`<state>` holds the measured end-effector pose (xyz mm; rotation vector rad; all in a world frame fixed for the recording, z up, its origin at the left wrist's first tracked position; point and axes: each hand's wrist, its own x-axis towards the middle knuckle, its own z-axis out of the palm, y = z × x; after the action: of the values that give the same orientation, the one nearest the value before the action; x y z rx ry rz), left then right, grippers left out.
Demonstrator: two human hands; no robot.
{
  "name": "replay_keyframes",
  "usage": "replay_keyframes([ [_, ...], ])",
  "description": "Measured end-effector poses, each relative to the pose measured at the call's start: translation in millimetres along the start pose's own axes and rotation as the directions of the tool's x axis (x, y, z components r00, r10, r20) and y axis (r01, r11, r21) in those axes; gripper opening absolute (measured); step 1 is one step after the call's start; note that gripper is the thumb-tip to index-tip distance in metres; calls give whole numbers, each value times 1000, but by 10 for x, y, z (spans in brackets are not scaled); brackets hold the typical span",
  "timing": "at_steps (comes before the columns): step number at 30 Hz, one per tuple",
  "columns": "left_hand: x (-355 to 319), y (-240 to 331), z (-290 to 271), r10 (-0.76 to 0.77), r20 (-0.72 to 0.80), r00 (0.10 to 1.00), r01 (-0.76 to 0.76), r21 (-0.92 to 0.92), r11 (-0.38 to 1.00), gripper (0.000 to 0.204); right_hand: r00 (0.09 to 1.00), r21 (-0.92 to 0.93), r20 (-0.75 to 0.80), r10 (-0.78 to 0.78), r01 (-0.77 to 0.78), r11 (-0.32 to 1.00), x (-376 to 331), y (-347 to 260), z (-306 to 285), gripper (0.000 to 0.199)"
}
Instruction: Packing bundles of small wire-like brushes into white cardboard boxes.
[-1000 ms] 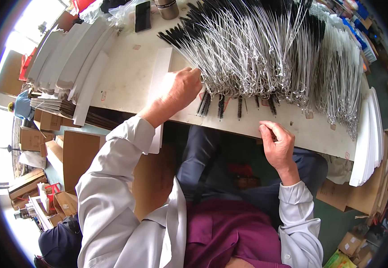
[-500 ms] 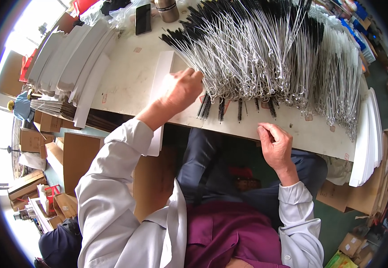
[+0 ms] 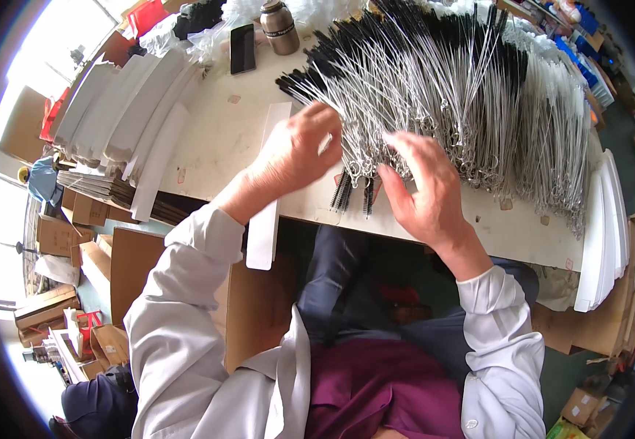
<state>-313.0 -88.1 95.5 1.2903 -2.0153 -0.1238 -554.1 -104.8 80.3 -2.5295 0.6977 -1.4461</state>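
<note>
Brushes [image 3: 434, 95] near lettered flask [image 3: 280, 29]

Shiny, smooth metal brush wires [image 3: 434, 99]

The fingertips of the left hand [image 3: 299, 150] merge with the tangle of wire-handled brushes [image 3: 434, 80] behind them, so whether they pinch a wire cannot be told, and the right hand [image 3: 431, 190] — its fingers blurred at the tips — hides part of the pile's near edge. The left hand and wrist cover the middle of a white strip [image 3: 262, 238], while wire loops hide the far ends of two small black bristle heads [image 3: 342, 194]. At the near left, a navy bundle [image 3: 98, 406] is cut off by the lower edge, its kind unclear.
</note>
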Motion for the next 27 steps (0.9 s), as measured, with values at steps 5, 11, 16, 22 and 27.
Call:
replay_keyframes([
  [5,-166,124,108,-19,4,1000,19,-27,999,12,981,23,183,68,-73,997,218,127,281,40],
  [11,-223,105,122,12,-53,999,-15,-39,999,12,955,-20,288,63,-59,998,306,302,557,30],
  [16,-291,55,-75,-65,-146,987,53,-82,995,15,972,41,71,226,-229,973,393,339,589,16],
  [22,-134,119,-397,-295,-240,925,154,-473,867,10,808,322,25,588,-564,761,473,515,591,16],
  [27,66,-42,-814,-337,-400,852,36,-597,801,10,741,483,-105,663,-545,685,452,511,558,17],
])
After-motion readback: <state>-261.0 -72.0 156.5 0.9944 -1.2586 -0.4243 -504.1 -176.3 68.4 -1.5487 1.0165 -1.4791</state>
